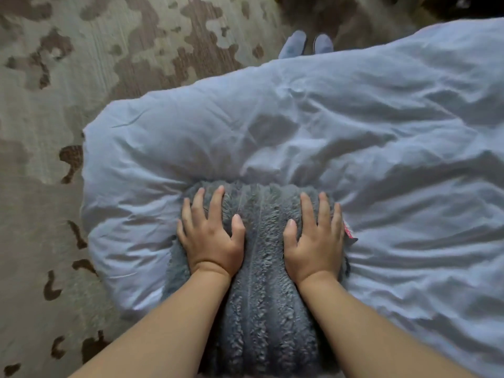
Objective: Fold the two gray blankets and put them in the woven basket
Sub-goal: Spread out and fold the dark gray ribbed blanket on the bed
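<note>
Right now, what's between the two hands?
Head view: only a ribbed strip of gray blanket lies between the left hand and right hand.

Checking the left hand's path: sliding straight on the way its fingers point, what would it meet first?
Flat on the gray blanket, the left hand would likely cross the blanket's far edge and meet the rumpled white duvet.
</note>
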